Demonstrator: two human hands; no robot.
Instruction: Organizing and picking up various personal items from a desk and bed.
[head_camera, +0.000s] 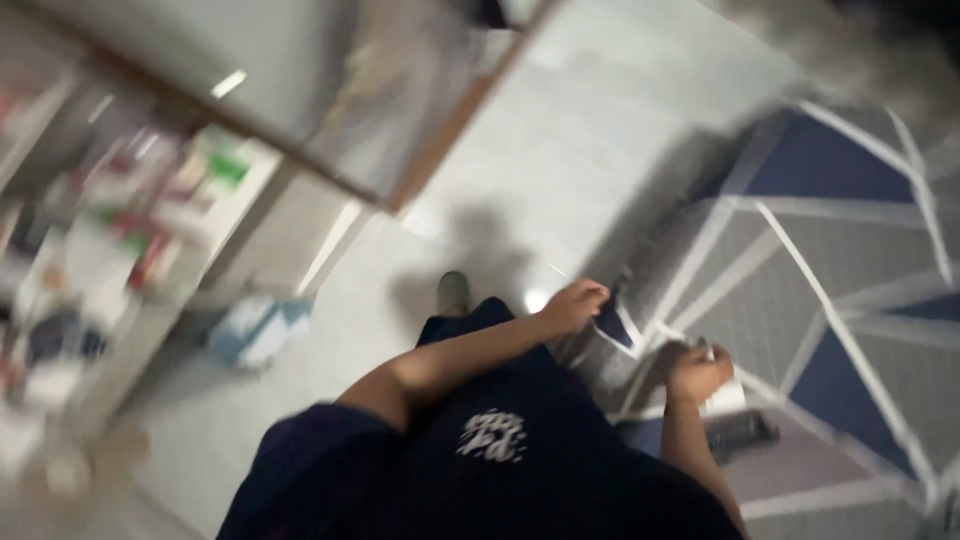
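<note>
While the view is badly blurred, both hands grip the near edge of a bedcover (840, 270), grey and navy with white lines, spread over the bed at the right. The left hand (572, 305) has its fingers clamped on the edge; the right hand (697, 372) is closed on the same edge, as if to keep the cloth taut. A cluttered shelf (130, 230) stands left, across the floor (560, 150).

Shelf unit (110, 230) stands left, patterned cover (830, 300) lies right, floor (560, 160) between them.
</note>
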